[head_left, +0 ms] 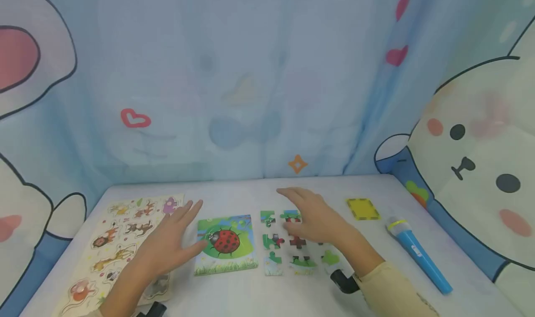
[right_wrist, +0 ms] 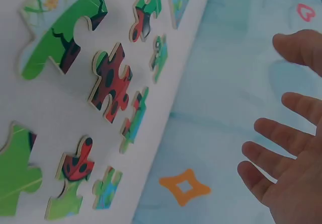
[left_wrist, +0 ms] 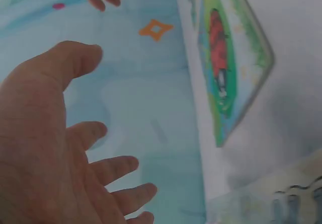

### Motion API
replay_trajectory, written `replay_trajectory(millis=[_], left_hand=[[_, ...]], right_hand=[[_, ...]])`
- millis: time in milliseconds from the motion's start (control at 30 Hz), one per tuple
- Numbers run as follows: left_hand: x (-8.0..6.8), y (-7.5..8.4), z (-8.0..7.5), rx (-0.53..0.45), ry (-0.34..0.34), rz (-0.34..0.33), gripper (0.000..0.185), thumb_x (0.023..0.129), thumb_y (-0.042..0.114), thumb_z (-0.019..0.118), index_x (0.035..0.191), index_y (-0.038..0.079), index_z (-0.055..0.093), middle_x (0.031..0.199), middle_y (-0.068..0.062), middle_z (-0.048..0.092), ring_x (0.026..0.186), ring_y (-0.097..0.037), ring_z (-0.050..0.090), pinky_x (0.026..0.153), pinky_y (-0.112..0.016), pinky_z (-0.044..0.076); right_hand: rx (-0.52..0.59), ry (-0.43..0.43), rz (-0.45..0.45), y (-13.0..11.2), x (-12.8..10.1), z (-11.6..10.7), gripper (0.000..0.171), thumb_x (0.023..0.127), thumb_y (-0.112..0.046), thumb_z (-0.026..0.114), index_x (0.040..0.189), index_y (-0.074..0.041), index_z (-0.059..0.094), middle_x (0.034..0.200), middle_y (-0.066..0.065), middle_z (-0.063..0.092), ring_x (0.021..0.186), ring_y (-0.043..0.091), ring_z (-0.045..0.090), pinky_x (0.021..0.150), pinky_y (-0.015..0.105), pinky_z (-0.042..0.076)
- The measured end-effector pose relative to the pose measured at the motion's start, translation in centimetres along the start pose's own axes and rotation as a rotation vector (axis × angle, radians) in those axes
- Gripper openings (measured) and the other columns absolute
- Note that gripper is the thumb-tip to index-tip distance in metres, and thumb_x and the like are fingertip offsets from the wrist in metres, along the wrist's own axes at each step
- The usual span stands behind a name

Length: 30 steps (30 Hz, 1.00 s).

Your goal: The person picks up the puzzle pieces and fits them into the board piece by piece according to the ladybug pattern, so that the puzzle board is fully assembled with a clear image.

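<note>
— Head view: are the loose ladybird puzzle pieces (head_left: 292, 242) joined yet?
— No, all lie apart on the desk (head_left: 251, 191), beside the ladybird picture board (head_left: 225, 243). Left hand (head_left: 169, 242) and right hand (head_left: 313, 217) hover with fingers spread, holding nothing.

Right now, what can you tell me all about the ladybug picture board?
The ladybug picture board is a flat square lying face up on the white table. It shows a red ladybug with black spots on a green leaf, blue sky above, and a strip of grass and flowers along the bottom. It looks like thin wood or card. The left hand hovers open at its left edge; touching cannot be told. Loose puzzle pieces lie to its right.
</note>
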<state>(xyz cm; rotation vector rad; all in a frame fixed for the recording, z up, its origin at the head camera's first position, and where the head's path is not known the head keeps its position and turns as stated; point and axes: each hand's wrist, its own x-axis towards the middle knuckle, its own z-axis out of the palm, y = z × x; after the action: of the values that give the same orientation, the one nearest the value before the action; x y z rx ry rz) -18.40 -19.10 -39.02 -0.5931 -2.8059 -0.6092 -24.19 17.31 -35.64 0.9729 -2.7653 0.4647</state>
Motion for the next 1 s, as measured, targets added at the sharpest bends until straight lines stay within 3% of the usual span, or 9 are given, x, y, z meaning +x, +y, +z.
replay_trajectory(millis=[100,300,533,667,767,1000], left_hand=[[0.1,-0.7,0.9,-0.062,-0.045,-0.009,0.082,0.091,0.047,0.064,0.156,0.017,0.026,0.157,-0.017,0.027,0.14,-0.041,0.029,0.111,-0.065,0.021],[0.4,-1.2,2.3,-0.117,-0.135,-0.027,0.075,0.092,0.039,0.064,0.151,0.003,0.034,0.157,-0.018,0.025,0.142,-0.044,0.02,0.115,-0.06,0.017],[0.2,-1.3,2.4,-0.129,-0.236,-0.119,0.067,0.093,0.026,0.061,0.146,-0.008,0.036,0.155,-0.023,0.028,0.143,-0.043,0.017,0.116,-0.057,0.013],[0.1,-1.4,2.5,-0.151,-0.281,-0.12,0.06,0.09,0.012,0.057,0.143,-0.009,0.04,0.154,-0.023,0.029,0.144,-0.043,0.017,0.116,-0.057,0.01],[0.1,-1.6,2.6,-0.154,-0.291,-0.092,0.057,0.088,0.005,0.056,0.141,-0.009,0.043,0.153,-0.025,0.03,0.142,-0.046,0.017,0.115,-0.061,0.009],[0.0,-1.9,3.0,-0.145,-0.281,-0.068,0.054,0.094,0.008,0.055,0.143,-0.009,0.04,0.153,-0.025,0.029,0.143,-0.045,0.016,0.115,-0.06,0.007]], right_hand=[[0.024,-0.062,0.035,0.5,1.7,0.8,0.073,0.086,-0.032,0.072,0.149,-0.018,0.04,0.147,0.009,0.043,0.133,0.033,0.041,0.105,0.062,0.034],[0.076,-0.181,0.096,1.1,4.1,2.5,0.063,0.087,-0.027,0.072,0.144,-0.014,0.048,0.145,0.009,0.044,0.134,0.033,0.039,0.103,0.056,0.04],[0.05,-0.319,0.14,1.3,6.0,4.7,0.049,0.09,-0.014,0.066,0.138,-0.015,0.055,0.139,0.009,0.05,0.13,0.033,0.042,0.102,0.055,0.039],[0.012,-0.394,0.191,1.2,6.6,5.5,0.05,0.089,-0.011,0.067,0.137,-0.017,0.056,0.135,0.01,0.052,0.128,0.035,0.044,0.1,0.056,0.04],[-0.03,-0.399,0.193,1.2,6.7,6.0,0.045,0.089,-0.011,0.069,0.132,-0.018,0.06,0.128,0.008,0.055,0.122,0.035,0.047,0.099,0.058,0.039],[-0.08,-0.356,0.17,1.3,7.0,6.8,0.039,0.089,-0.001,0.065,0.123,-0.02,0.064,0.117,0.006,0.057,0.114,0.035,0.049,0.097,0.056,0.04]])
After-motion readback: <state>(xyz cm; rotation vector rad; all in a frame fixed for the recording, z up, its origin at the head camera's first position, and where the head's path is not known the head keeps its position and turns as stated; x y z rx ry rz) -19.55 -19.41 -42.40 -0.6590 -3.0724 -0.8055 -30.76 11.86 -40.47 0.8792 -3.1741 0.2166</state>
